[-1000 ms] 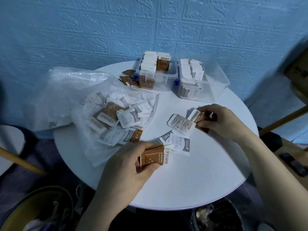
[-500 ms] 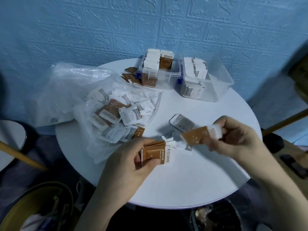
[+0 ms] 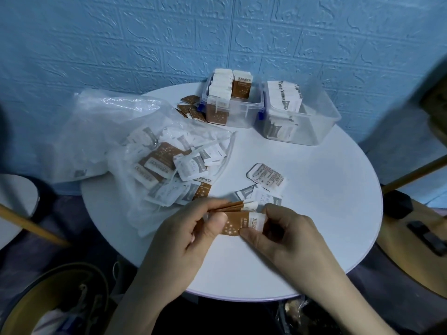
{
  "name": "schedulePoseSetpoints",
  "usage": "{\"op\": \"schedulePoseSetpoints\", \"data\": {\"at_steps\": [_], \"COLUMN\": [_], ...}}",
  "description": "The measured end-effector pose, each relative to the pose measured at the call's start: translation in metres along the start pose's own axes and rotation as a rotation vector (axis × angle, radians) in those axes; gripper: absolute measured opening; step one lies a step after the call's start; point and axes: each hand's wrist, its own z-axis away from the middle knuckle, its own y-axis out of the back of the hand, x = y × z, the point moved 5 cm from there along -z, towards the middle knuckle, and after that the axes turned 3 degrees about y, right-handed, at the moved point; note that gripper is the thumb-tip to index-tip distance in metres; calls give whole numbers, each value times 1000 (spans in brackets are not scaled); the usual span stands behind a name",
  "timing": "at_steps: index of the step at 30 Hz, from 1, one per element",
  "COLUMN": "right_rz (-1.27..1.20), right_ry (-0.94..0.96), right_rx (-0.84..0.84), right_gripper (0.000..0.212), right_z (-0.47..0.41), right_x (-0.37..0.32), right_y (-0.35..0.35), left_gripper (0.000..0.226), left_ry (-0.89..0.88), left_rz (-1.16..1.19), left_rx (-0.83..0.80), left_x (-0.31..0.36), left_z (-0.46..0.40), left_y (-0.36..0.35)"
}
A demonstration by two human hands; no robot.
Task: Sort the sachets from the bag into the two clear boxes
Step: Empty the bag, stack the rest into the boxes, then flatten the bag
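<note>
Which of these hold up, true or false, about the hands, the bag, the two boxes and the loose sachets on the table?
1. Both hands hold brown sachets. True: left hand, right hand.
2. The plastic bag is empty. False: sachets remain inside.
3. The left box holds brown sachets. True.
4. The right box has a lid on. False: it is open.
5. Loose sachets lie on the table. True.

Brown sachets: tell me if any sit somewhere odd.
Yes: a few brown sachets lie loose on the table, left of the brown-sachet box and outside it, instead of standing in rows inside.
</note>
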Motion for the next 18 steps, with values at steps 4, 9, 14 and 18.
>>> {"op": "schedulePoseSetpoints", "data": {"at_steps": [4, 9, 14, 18], "right_rz": [27, -24, 180, 150], "right_ry": [32, -48, -227, -200], "right_rx": [-49, 138, 48, -20], "right_gripper": [29, 27, 59, 36], "right_z": [-7, -39, -73, -83], "right_x": [-2, 23, 50, 55], "right_y": [7, 45, 47, 36], "left_gripper": [44, 43, 44, 47], "left_ry": [57, 49, 32, 20], "left_rz": [-53, -105, -148, -171], "left_rx": [39, 59, 98, 48], "left_x": [-8, -4, 2, 5], "left_z": [0, 2, 2, 1], "left_y": [-5, -5, -3, -3]}}
